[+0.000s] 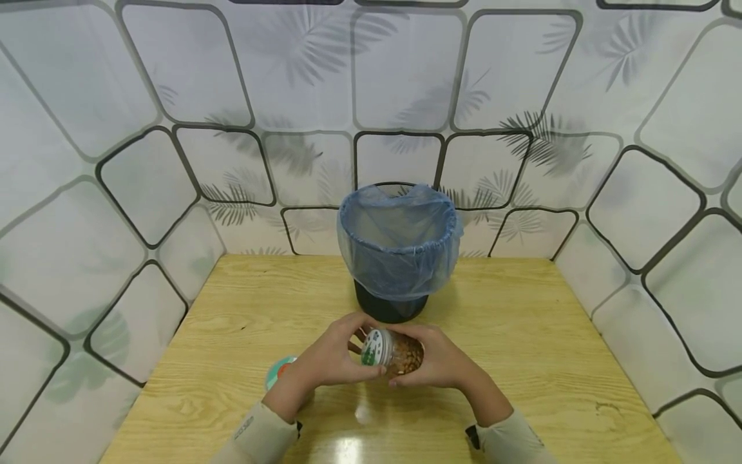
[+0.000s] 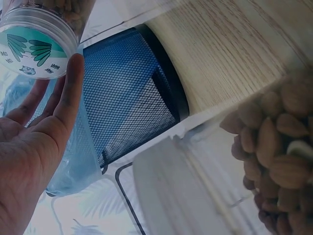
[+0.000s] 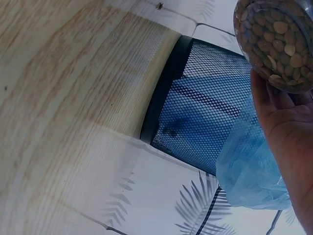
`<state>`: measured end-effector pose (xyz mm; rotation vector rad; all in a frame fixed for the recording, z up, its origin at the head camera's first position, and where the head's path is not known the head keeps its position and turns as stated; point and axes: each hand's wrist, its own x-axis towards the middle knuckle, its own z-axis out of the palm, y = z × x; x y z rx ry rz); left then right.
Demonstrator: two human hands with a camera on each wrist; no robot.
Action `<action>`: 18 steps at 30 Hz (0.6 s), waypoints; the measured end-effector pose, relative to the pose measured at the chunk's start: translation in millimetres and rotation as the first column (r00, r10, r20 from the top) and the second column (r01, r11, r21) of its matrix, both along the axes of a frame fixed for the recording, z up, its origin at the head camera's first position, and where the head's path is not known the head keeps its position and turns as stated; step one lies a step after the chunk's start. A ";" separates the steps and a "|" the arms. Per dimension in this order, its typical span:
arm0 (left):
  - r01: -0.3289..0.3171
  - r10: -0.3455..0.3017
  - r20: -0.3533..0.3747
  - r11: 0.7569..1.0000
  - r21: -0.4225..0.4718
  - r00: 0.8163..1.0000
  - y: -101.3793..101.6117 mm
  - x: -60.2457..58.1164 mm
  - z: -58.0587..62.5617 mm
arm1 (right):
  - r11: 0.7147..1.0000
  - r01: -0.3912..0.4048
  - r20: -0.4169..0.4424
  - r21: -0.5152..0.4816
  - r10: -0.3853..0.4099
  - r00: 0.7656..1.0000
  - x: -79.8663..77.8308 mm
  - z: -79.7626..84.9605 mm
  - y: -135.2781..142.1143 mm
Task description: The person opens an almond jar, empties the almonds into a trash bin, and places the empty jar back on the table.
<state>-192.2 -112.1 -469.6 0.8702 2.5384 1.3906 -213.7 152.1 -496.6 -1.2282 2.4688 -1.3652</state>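
Note:
A clear plastic jar of almonds lies tilted between the two hands above the table, its white and green lid facing left. My right hand grips the jar's body near its base, thumb on the near side. On the lid end, my left hand has its thumb at the near edge and its fingers on the far side; in the left wrist view those fingers touch the lid. Another jar of almonds stands by the left forearm, its teal lid partly hidden by the arm.
Behind the hands stands a black mesh bin with a blue plastic bag lining it and folded over its rim. The wooden table is enclosed at the back and sides by patterned white sheeting.

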 end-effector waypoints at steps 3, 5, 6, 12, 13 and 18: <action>-0.004 0.004 0.002 1.000 -0.001 1.000 0.3 0.7 0.4 | 1.000 0.000 0.004 0.001 0.000 1.000 0.5 0.0 0.1; -0.005 0.005 0.004 1.000 -0.003 1.000 0.6 0.8 0.9 | 1.000 -0.003 0.002 0.002 0.003 1.000 0.7 0.3 0.2; -0.005 0.005 0.006 1.000 -0.004 1.000 0.8 0.8 1.2 | 1.000 -0.003 0.002 0.003 0.003 1.000 0.9 0.5 0.4; -0.026 0.026 0.031 1.000 -0.016 0.999 2.3 1.2 3.3 | 1.000 -0.003 0.021 -0.003 0.003 1.000 1.4 2.5 0.6; -0.031 0.031 0.037 0.999 -0.015 0.999 2.5 1.2 3.4 | 1.000 -0.004 0.025 -0.004 0.004 1.000 1.5 2.8 0.6; -0.050 0.050 0.051 0.999 -0.001 0.997 3.1 1.1 2.3 | 1.000 -0.004 0.020 -0.003 0.004 1.000 1.8 2.7 1.5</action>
